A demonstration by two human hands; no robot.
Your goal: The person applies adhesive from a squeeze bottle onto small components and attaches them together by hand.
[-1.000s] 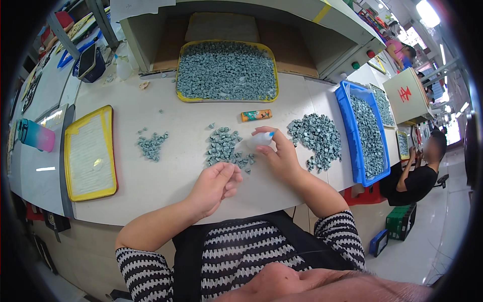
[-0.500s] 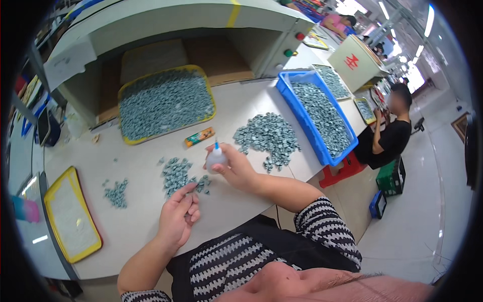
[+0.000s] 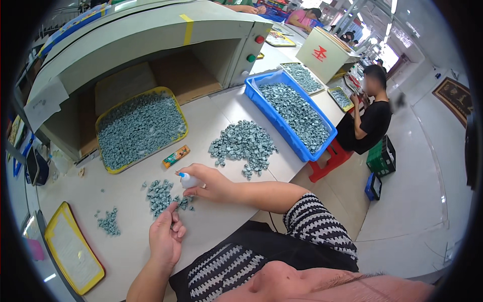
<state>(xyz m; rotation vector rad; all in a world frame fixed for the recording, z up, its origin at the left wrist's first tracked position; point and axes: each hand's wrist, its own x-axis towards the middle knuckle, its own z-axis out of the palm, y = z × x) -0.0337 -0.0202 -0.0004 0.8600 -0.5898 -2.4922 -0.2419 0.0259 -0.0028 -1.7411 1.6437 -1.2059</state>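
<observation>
In my right hand (image 3: 214, 182) is a small white squeeze bottle (image 3: 189, 181) with a blue tip, tilted so the tip points left. It hangs above a pile of small grey-green pieces (image 3: 160, 195). My left hand (image 3: 167, 234) is at the near edge of this pile, its thumb and index finger close together and the other fingers curled. Whatever lies between those fingertips is too small to make out. A larger heap of the same pieces (image 3: 241, 146) spreads beyond my right hand, and a smaller cluster (image 3: 109, 222) lies to the left.
A yellow-rimmed tray full of pieces (image 3: 185, 128) stands partly inside a box-like cabinet (image 3: 221, 65). To the right is a filled blue bin (image 3: 297, 151). An orange-green small box (image 3: 176, 156) lies mid-table. A pale yellow-edged tray (image 3: 75, 246) sits left. Another person (image 3: 375, 121) sits at right.
The bottle has tipped from upright to leaning left, and my right hand has come lower toward the pile. My left hand remains by the pile's near edge. The whole view has shifted.
</observation>
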